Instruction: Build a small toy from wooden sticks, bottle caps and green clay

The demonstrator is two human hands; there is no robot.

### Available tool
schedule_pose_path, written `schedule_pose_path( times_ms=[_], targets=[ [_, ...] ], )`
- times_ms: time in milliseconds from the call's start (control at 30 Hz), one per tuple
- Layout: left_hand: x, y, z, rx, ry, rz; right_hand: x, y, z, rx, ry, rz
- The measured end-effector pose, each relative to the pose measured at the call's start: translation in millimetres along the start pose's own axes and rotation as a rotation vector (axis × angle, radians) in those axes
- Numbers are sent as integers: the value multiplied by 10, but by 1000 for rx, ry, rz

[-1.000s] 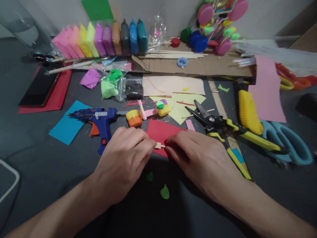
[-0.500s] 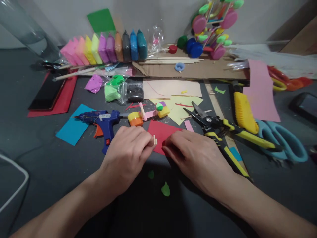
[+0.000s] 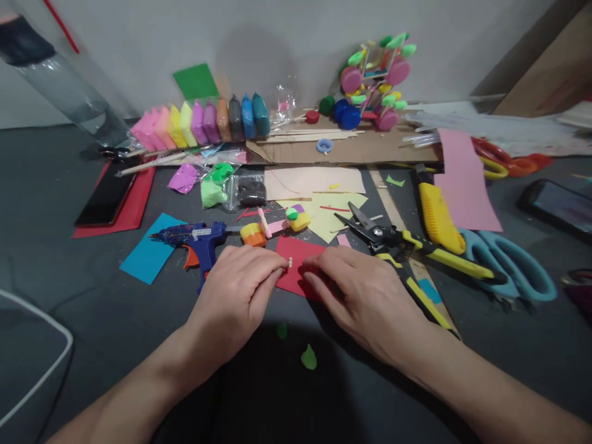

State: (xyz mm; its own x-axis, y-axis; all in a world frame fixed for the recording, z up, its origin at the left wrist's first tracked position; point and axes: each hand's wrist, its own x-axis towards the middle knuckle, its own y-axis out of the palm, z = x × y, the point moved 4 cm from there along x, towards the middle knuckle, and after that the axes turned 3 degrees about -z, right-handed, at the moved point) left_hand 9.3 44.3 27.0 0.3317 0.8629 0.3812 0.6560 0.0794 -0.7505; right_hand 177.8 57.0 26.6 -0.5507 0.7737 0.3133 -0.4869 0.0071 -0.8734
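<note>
Left hand (image 3: 238,280): thumb and forefinger pressed together, pinching a small bundle of pale sticks (image 3: 290,263). Only the cut ends show, just past the fingertips; the rest is hidden by the hand. The bundle sits over a red sheet (image 3: 296,277), between the two sets of fingers.

Right hand (image 3: 365,290): fingers curled, thumb and forefinger near each other, tips facing the sticks across a small gap. Cannot tell whether they grip anything.

Just beyond the left fingers — a pink strip (image 3: 277,226) with a yellow-and-orange disc (image 3: 253,235) beside its near end. Left of the left fingers, a blue glue gun (image 3: 203,234) lies with its nozzle over a blue sheet (image 3: 148,259). Beyond the right fingers, black-and-yellow snips (image 3: 379,233) rest with blades parted, tips over a pale yellow sheet (image 3: 326,222). Farther right of the right fingers: blue-handled scissors (image 3: 522,265).

Nearer the wearer than either set of fingers, a green scrap (image 3: 309,357) lies on the dark tabletop (image 3: 161,333). Well beyond the fingers, toward the wall — a row of coloured packets (image 3: 198,123) to the left, and to the right a stick structure with pink discs (image 3: 351,80), standing by a cardboard strip (image 3: 393,151).
</note>
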Motion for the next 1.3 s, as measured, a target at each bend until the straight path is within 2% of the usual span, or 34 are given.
schedule_pose_path(
  times_ms=[300,500,633,733,967,1100,1300],
  targets=[
    [-4,27,-37,-97,-29,-6,32,64,4,46,53,44],
    [-15,51,-23,-202,-165,15,27,71,-26,83,96,52],
    [-18,8,8,-237,-270,-14,37,43,-56,88,102,52],
    [-15,0,30,-284,-342,16,45,31,-62,94,103,57],
    [-18,33,27,-420,-388,19,45,17,-46,101,113,38],
    [-31,23,33,-408,-392,17,48,-14,-43,99,101,20],
    [-34,-77,85,-286,-423,-63,41,-97,-87,67,123,7]
  ],
)
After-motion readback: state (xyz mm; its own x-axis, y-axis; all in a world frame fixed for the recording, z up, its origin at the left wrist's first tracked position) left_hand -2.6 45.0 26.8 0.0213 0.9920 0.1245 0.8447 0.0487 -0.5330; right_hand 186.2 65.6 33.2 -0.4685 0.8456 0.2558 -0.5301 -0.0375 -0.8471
